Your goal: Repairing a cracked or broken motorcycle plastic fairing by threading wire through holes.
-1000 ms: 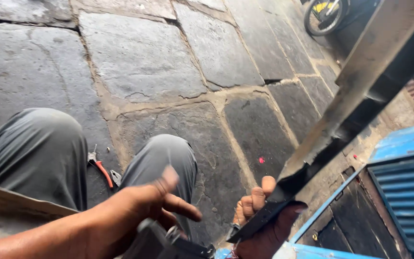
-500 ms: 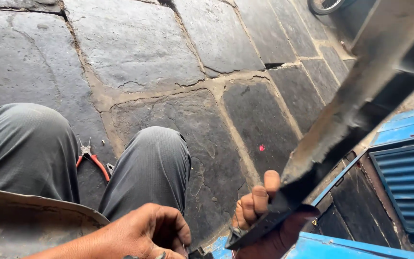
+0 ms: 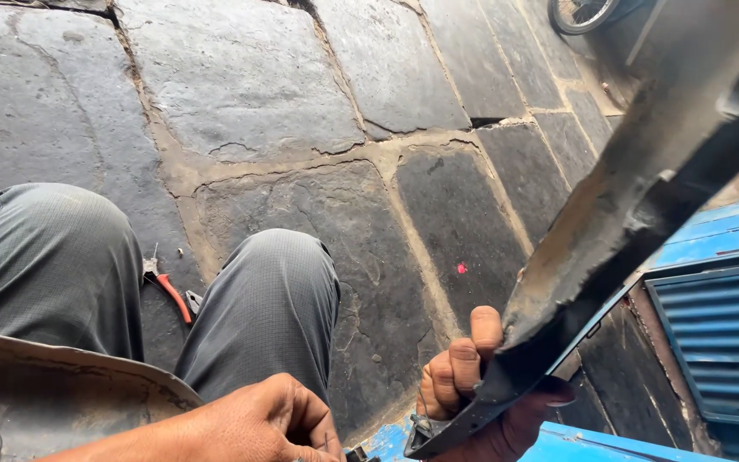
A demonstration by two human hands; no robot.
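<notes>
My right hand (image 3: 472, 385) gripped a long, grimy, curved dark panel (image 3: 626, 205); my left hand (image 3: 267, 423) curled loosely, empty as far as I saw, above rough stone slabs (image 3: 241, 77).

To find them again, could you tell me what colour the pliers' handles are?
Red-orange pliers, head view.

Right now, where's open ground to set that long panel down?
Bare stone paving ahead of the knees, and between the right knee and the blue shutter. Crowded between the knees, where red-handled pliers lie, and around both hands at the bottom.
</notes>
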